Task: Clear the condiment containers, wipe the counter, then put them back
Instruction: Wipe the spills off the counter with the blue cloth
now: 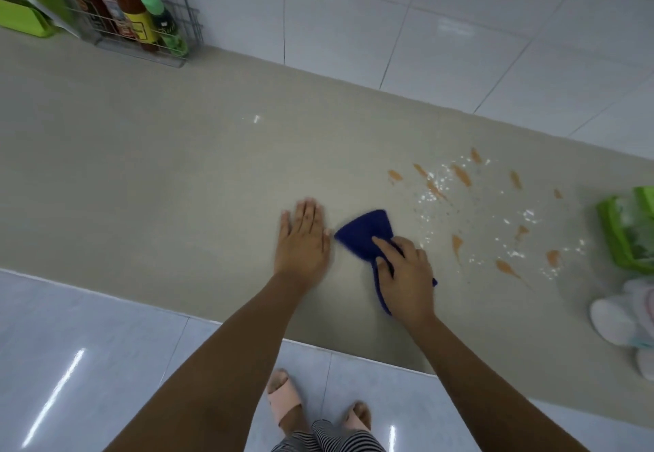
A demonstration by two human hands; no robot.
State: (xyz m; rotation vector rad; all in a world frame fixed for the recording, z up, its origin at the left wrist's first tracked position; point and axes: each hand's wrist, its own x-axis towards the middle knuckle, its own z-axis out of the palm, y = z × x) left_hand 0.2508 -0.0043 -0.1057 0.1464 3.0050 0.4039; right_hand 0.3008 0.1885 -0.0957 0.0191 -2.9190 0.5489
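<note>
The blue cloth [368,234] lies on the beige table [159,168], pinned under the right hand [405,274], which grips its near end. The left hand [302,242] rests flat, fingers spread, just beside it. Orange smears [463,175] lie to the right; the bottles [138,12] stand in a wire rack [184,51] far left.

Right hand [405,276] pressing blue cloth [368,232] on counter [159,168].

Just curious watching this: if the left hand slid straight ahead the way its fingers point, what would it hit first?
Probably nothing on the counter: the left hand points over bare surface toward the tiled wall, which it would likely meet first.
</note>
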